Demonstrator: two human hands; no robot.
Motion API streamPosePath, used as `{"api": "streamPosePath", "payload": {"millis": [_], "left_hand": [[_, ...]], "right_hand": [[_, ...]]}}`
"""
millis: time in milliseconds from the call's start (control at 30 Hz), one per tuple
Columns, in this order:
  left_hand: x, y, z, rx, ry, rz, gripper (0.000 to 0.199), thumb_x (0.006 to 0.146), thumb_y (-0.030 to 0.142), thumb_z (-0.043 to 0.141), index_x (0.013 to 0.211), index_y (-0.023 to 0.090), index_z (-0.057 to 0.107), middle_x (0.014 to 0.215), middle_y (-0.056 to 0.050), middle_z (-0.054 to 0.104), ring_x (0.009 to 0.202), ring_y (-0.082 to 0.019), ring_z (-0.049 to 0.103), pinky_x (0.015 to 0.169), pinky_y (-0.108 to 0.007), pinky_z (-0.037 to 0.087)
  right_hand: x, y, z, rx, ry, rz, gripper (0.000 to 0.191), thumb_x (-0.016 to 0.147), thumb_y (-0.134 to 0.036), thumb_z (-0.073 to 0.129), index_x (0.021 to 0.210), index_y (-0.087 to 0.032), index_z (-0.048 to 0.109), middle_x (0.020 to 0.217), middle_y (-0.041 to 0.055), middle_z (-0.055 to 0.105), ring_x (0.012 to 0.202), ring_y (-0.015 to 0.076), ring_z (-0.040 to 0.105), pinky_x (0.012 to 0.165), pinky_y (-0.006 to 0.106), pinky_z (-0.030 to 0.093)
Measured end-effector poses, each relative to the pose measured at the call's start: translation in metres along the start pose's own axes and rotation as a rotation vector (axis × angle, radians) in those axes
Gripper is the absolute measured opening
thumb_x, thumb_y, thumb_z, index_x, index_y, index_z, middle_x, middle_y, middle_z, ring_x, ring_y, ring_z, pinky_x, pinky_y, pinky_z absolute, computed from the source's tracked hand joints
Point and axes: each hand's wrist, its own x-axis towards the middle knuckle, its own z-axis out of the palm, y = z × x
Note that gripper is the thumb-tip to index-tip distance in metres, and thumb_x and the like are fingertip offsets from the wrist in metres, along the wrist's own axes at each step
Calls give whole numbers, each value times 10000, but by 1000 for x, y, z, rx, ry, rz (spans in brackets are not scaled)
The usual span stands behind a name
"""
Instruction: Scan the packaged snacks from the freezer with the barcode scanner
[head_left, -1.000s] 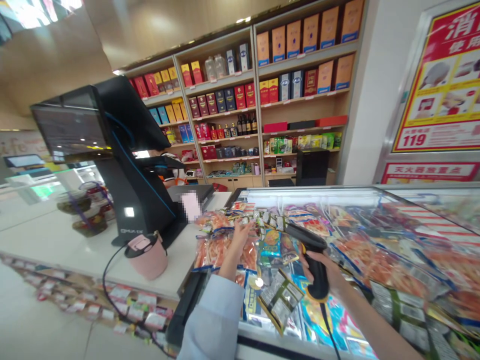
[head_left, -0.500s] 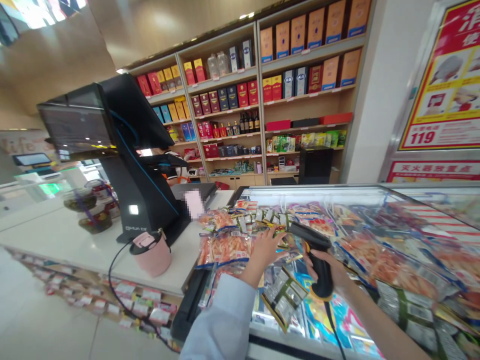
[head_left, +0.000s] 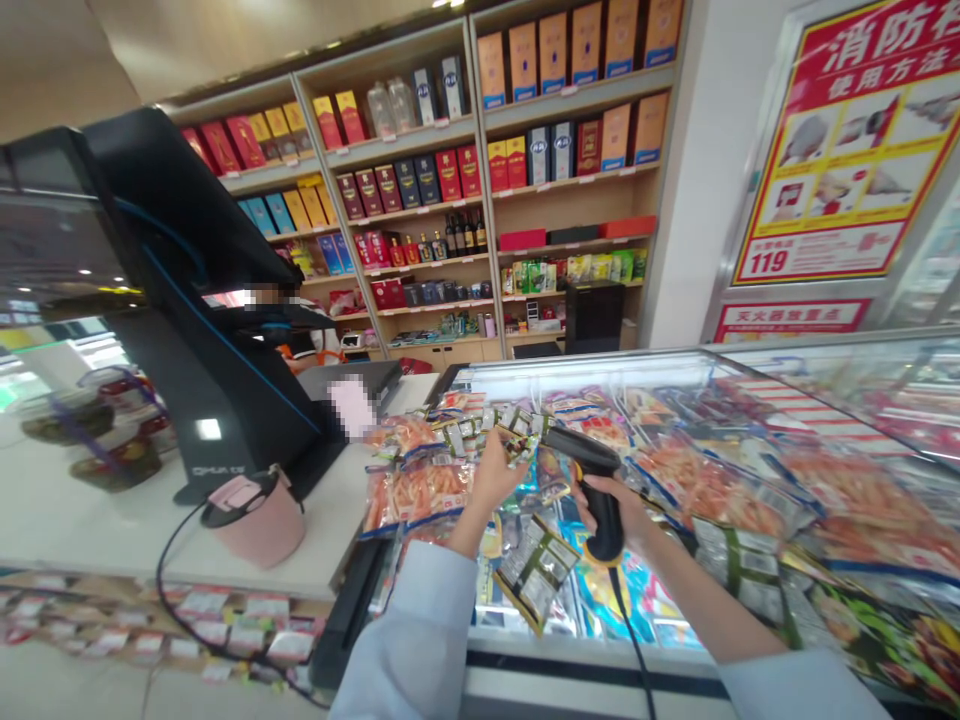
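Note:
My right hand [head_left: 609, 512] is shut around the grip of a black handheld barcode scanner [head_left: 596, 490], whose head points left toward my left hand. Its black cable [head_left: 626, 625] hangs down from the yellow-ringed base. My left hand [head_left: 491, 478] is raised above a glass-topped display freezer, with its fingers pinching a small foil snack packet [head_left: 516, 445]. Below it lie bags of orange shredded snack [head_left: 416, 492] and green-striped foil packets [head_left: 535, 575].
A black checkout terminal [head_left: 202, 300] and a pink cup [head_left: 255, 520] stand on the white counter [head_left: 90, 530] to the left. Wooden shelves [head_left: 420, 170] of boxed liquor fill the back. A red and yellow safety poster [head_left: 847, 150] hangs at the right.
The view has swung right, so everything sits further left. My left hand has risen from lying over the packets and now pinches a small one. The scanner stays in my right hand.

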Motion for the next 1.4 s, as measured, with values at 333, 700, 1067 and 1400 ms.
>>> {"api": "streamPosePath", "payload": {"millis": [333, 700, 1067, 1400], "left_hand": [[8, 9, -21, -935, 315, -204, 617, 541, 303, 866, 1093, 228, 602, 974, -69, 725, 965, -222, 669, 886, -369, 482], [3, 16, -20, -964, 182, -321, 618, 638, 314, 818, 1206, 257, 582, 1150, -99, 697, 971, -262, 696, 773, -352, 522], [12, 16, -42, -1318, 352, -223, 435, 778, 427, 603, 1166, 231, 626, 1120, -78, 709, 1015, -229, 667, 773, -329, 510], [13, 10, -42, -1313, 372, -214, 381, 694, 354, 639, 1045, 210, 671, 999, -69, 741, 989, -269, 682, 826, -405, 523]], "right_hand": [[-2, -2, 3, -12, 8, -29, 264, 720, -382, 701, 782, -163, 568, 573, -30, 560, 332, 75, 474, 328, 195, 375], [-6, -3, 8, -31, -28, -20, 274, 721, -378, 703, 833, -164, 572, 584, -33, 565, 338, 78, 486, 330, 188, 383], [-14, -6, 16, -49, -146, 9, 286, 739, -405, 707, 774, -146, 590, 596, -6, 590, 334, 67, 482, 328, 180, 361], [-16, -7, 15, -44, -186, 68, 272, 712, -388, 693, 751, -133, 609, 582, 31, 637, 332, 77, 492, 326, 179, 336]]}}
